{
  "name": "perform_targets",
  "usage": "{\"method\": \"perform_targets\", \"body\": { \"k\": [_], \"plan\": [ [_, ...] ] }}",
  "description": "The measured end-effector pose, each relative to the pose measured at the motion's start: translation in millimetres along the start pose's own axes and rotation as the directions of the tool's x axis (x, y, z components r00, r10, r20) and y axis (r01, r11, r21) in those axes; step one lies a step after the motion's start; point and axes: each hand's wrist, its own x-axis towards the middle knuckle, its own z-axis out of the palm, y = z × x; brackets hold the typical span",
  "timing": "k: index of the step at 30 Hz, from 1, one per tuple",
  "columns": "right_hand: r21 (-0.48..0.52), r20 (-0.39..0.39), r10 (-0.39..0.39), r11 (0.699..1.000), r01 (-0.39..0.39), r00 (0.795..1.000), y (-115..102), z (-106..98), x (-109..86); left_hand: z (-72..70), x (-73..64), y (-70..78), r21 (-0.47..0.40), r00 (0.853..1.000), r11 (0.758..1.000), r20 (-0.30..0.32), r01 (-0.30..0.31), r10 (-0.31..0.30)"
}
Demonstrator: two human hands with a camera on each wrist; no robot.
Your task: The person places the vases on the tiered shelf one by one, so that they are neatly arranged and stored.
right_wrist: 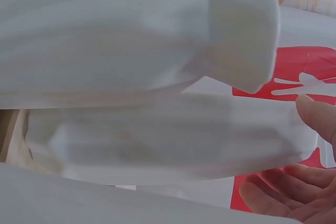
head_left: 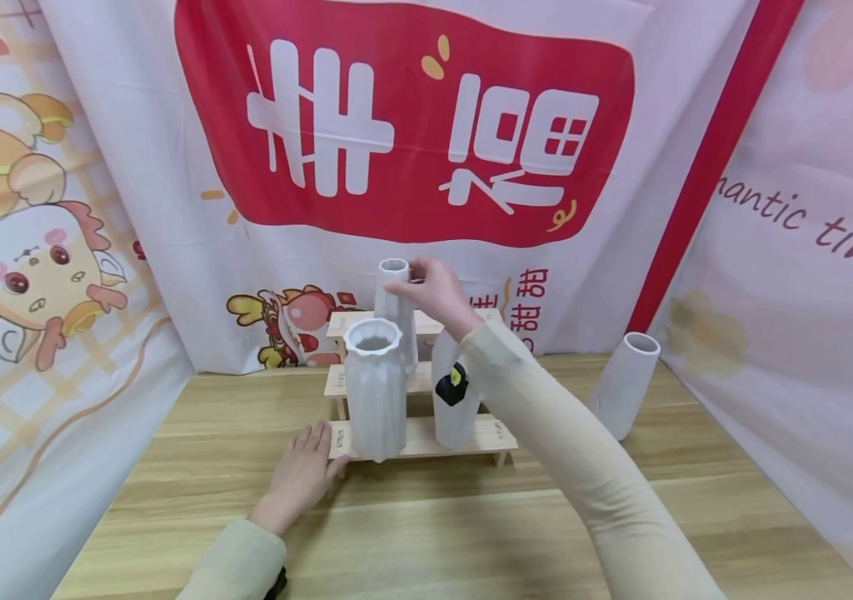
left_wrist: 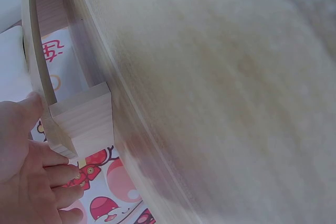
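My right hand (head_left: 437,292) pinches the top of a slim white vase (head_left: 394,292) between thumb and fingers. That vase stands upright on the middle tier of a wooden step stand (head_left: 419,437). In the right wrist view, the thumb and fingers lie either side of the slim vase's rim (right_wrist: 307,140). My left hand (head_left: 305,471) touches the left end of the stand's lowest step, its fingers fairly straight. The left wrist view shows the thumb against the board's edge (left_wrist: 52,121) and fingers beside its end. A ribbed white vase (head_left: 376,400) with a wavy rim stands on the lowest step.
Another white vase (head_left: 456,417) stands on the lowest step, partly behind the right wrist, which wears a black item (head_left: 452,387). A plain white vase (head_left: 625,387) stands on the wooden table (head_left: 471,533) at right. Printed cloths (head_left: 404,125) hang behind and at both sides.
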Motion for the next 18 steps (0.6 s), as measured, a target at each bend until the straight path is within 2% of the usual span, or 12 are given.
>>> {"method": "perform_targets", "body": {
  "k": [9, 18],
  "plan": [
    [0.007, 0.001, 0.024, 1.000, -0.024, 1.000, -9.3, -15.8, -3.3, 0.6, 0.2, -0.5, 0.009, 1.000, 1.000, 0.000, -0.006, 0.006],
    [0.012, -0.024, -0.031, 0.999, 0.031, 0.999, -14.2, -44.0, -9.3, 1.7, 0.7, -1.5, 0.003, 1.000, 1.000, 0.002, -0.005, 0.005]
  ]
}}
